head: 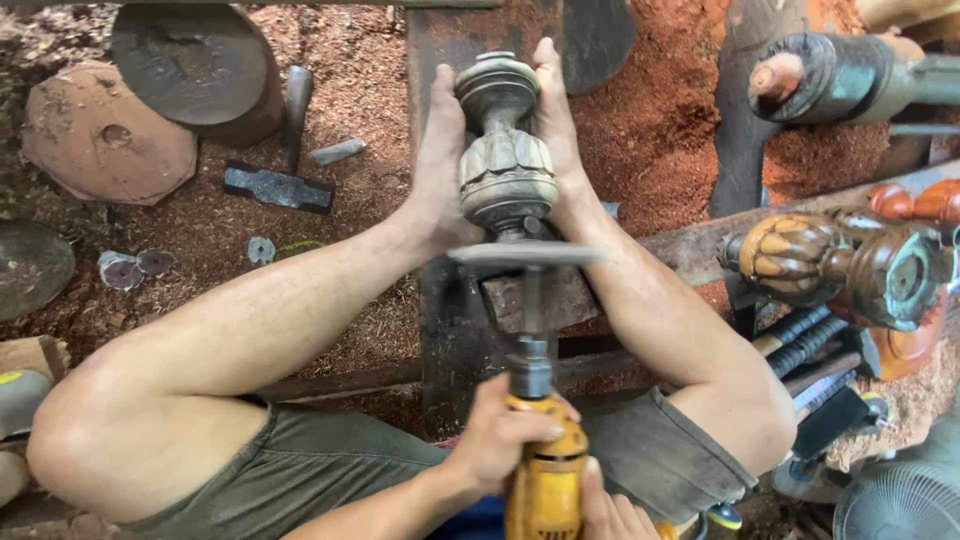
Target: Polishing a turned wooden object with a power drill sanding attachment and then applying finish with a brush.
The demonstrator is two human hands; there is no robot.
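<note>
Your left hand [500, 435] wraps one yellow power tool [545, 470]; your right hand [610, 515] touches its lower body, grip unclear. The tool's disc meets one carved wooden piece [505, 165], clamped between your two feet [440, 160]. Two more turned pieces [840, 260] lie right.

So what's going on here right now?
A person sits on a sawdust-covered floor, clamping a carved wooden piece between both bare feet. The left hand grips a yellow power tool whose flat disc sits against the near end of the piece. The right hand rests low beside the tool, mostly out of frame. A hammer lies to the left, and similar carved pieces lie to the right.
</note>
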